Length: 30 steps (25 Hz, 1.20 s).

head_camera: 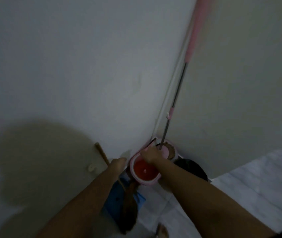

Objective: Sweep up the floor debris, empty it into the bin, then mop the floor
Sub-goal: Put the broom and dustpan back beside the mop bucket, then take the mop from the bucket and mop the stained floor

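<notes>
Honestly, pretty dim corner shot. Mop bucket [145, 170] tucked into the wall corner on the floor, red inside, mop [176, 100] standing in its far compartment with the pink grip leaning up the wall. Right hand [149, 154] down at the bucket rim, fingers curled, can't tell on what exactly. Left hand [117, 164] closed around the broom handle [102, 154], bristles down over the blue dustpan [117, 198]. Dark bin [193, 167] just beside the bucket.

My single head-worn view looks steeply down and forward into a dim wall corner [155, 127], close above the pale tiled floor [257, 182].
</notes>
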### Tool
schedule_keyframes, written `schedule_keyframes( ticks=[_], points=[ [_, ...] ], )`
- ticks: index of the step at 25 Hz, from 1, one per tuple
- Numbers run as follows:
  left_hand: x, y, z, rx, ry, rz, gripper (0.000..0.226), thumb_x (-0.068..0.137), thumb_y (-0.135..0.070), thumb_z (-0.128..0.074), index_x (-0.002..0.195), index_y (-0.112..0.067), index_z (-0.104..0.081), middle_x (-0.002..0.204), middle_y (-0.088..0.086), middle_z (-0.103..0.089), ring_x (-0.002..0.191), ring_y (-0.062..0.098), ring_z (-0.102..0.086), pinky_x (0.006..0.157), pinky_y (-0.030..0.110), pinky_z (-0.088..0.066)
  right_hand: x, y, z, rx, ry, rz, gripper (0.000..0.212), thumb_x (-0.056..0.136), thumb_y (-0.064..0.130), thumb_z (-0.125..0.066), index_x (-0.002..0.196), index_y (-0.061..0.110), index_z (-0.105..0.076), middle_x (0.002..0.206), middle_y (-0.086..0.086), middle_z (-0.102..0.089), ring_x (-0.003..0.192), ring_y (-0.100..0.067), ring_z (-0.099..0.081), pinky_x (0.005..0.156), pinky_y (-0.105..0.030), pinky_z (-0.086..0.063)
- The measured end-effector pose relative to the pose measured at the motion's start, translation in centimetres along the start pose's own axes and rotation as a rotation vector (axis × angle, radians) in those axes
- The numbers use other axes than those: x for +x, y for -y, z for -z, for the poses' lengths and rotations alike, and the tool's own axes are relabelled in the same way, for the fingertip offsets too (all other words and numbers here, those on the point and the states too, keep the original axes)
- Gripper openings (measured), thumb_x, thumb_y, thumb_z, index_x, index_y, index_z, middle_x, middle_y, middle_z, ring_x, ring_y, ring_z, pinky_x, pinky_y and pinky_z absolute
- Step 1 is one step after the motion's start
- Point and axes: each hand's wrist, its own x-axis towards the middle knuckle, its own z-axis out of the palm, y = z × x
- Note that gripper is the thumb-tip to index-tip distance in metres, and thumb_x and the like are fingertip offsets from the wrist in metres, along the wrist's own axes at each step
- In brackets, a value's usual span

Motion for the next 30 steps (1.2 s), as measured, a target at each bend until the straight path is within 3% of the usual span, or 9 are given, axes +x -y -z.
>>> schedule_keyframes(
  ticks=[2,5,7,10,14,18,20,25,30],
  points=[
    [0.0,-2.3,-1.7,0.082,0.067,-0.111,0.022,0.1,-0.024,-0.047,0.117,-0.01,-0.053,0.098,0.003,-0.048,0.062,0.013,-0.045,0.042,0.018,-0.037,0.8,-0.8,4.9,-0.189,-0.076,0.056,0.055,0.092,0.032,-0.043,0.139,0.005,-0.043,0.143,-0.019,-0.041,0.131,-0.035,-0.041,0.105,-0.039,-0.036],
    [0.5,-7.7,-5.6,0.196,0.092,-0.22,0.03,0.098,-0.026,-0.049,0.122,-0.008,-0.053,0.09,0.001,-0.051,0.066,0.014,-0.044,0.061,0.019,-0.035,4.0,-0.9,13.2,-0.272,-0.212,0.107,0.059,0.095,0.036,-0.041,0.144,0.005,-0.034,0.151,-0.018,-0.029,0.139,-0.034,-0.03,0.112,-0.04,-0.027],
    [2.3,-11.2,-8.7,0.262,0.064,-0.261,0.02,0.098,-0.028,-0.049,0.109,-0.011,-0.05,0.092,0.005,-0.05,0.082,0.019,-0.047,0.076,0.026,-0.033,6.2,-0.2,18.5,-0.288,-0.249,0.147,0.068,0.095,0.042,-0.042,0.149,0.004,-0.024,0.158,-0.017,-0.018,0.144,-0.033,-0.02,0.116,-0.04,-0.022],
    [5.2,-16.8,-13.1,0.35,0.059,-0.347,0.021,0.098,-0.026,-0.049,0.088,-0.008,-0.054,0.098,0.01,-0.054,0.081,0.019,-0.052,0.078,0.024,-0.033,10.0,2.3,26.3,-0.228,-0.301,0.242,0.075,0.096,0.043,-0.045,0.153,0.006,-0.016,0.162,-0.013,-0.01,0.147,-0.033,-0.015,0.119,-0.039,-0.017],
    [9.3,-22.7,-18.3,0.443,0.025,-0.421,0.056,0.096,-0.031,-0.055,0.143,-0.004,-0.041,0.149,0.011,-0.041,0.133,0.024,-0.045,0.101,0.023,-0.036,14.9,6.7,33.4,-0.076,-0.231,0.416,0.077,0.096,0.033,-0.052,0.155,0.011,-0.01,0.161,-0.009,-0.015,0.147,-0.025,-0.021,0.119,-0.033,-0.02],
    [13.2,-27.3,-22.3,0.479,0.029,-0.528,0.067,0.091,-0.026,-0.062,0.149,-0.013,-0.032,0.139,0.011,-0.054,0.12,0.026,-0.057,0.073,0.018,-0.042,17.9,11.2,36.0,0.277,-0.07,0.569,0.074,0.092,0.022,-0.061,0.153,0.016,-0.021,0.15,-0.007,-0.04,0.134,-0.022,-0.042,0.1,-0.028,-0.037],
    [14.6,-28.8,-23.9,0.471,0.069,-0.554,0.071,0.09,-0.019,-0.062,0.152,-0.017,-0.027,0.128,0.011,-0.057,0.109,0.025,-0.06,0.075,0.022,-0.041,18.7,11.7,35.9,0.34,-0.075,0.622,0.055,0.092,0.022,-0.06,0.143,0.015,-0.04,0.131,-0.005,-0.054,0.118,-0.02,-0.053,0.088,-0.025,-0.04],
    [17.0,-28.9,-26.1,0.454,0.114,-0.623,0.013,0.096,-0.005,-0.052,0.108,-0.007,-0.047,0.081,0.008,-0.055,0.074,0.02,-0.053,0.075,0.034,-0.045,18.9,8.6,35.5,0.331,-0.125,0.7,0.025,0.095,0.028,-0.053,0.117,0.015,-0.051,0.1,0.004,-0.057,0.087,-0.011,-0.055,0.07,-0.02,-0.044],
    [14.5,-28.2,-26.4,0.625,0.108,-0.776,0.011,0.1,-0.024,-0.048,0.108,-0.015,-0.047,0.094,0.001,-0.059,0.085,0.016,-0.055,0.061,0.011,-0.04,15.4,6.5,36.6,0.357,-0.2,0.723,0.022,0.096,0.026,-0.053,0.115,0.015,-0.053,0.095,0.009,-0.057,0.086,-0.008,-0.053,0.07,-0.017,-0.043]
  ],
)
